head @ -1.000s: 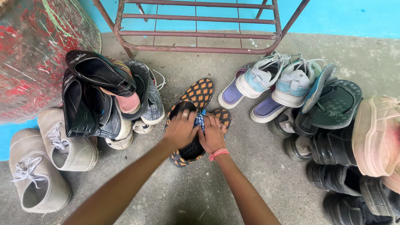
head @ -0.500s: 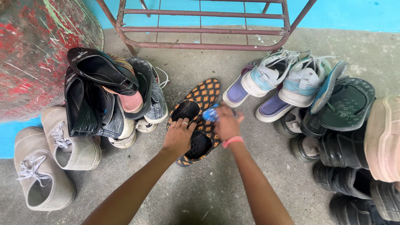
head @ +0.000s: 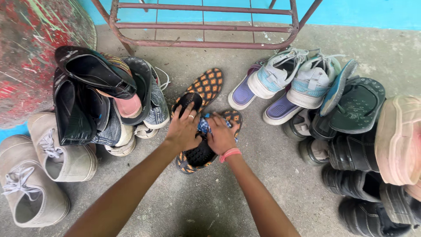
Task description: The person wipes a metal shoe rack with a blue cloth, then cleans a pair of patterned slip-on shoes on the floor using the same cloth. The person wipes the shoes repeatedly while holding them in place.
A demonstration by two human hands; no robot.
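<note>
At centre of the concrete floor (head: 210, 206), two patterned sandals: one orange-and-black sandal (head: 209, 83) lying free at 12 o'clock from the hands, sole up, long axis running from 7 toward 1 o'clock; a second patterned sandal (head: 198, 156) under both hands, long axis likewise slanted, heel end toward 7 o'clock, toe end toward 1 o'clock. Left hand (head: 183, 131), ring on one finger, fingers spread and pressed flat on that sandal's dark upper end. Right hand (head: 221, 137), pink band at the wrist, fingers curled and clamped on a blue strap piece (head: 204, 126) at the sandal's middle. At 9 o'clock, a heap of about five dark shoes (head: 94, 101), stacked and leaning, close beside the left hand. Farther out at 8 o'clock, two grey lace-up shoes (head: 48, 171) side by side. At 2 o'clock, two white-and-blue sneakers (head: 291, 79) resting on two purple insoles or slippers, with two green flip-flops (head: 357, 105) leaning just beyond. At 3 to 4 o'clock, several black sandals (head: 355, 175) in a row, count unclear, partly covered by a pink shoe sole (head: 399, 140). At 12 o'clock, farther back, one rusty metal rack (head: 206, 26) against a blue wall.
</note>
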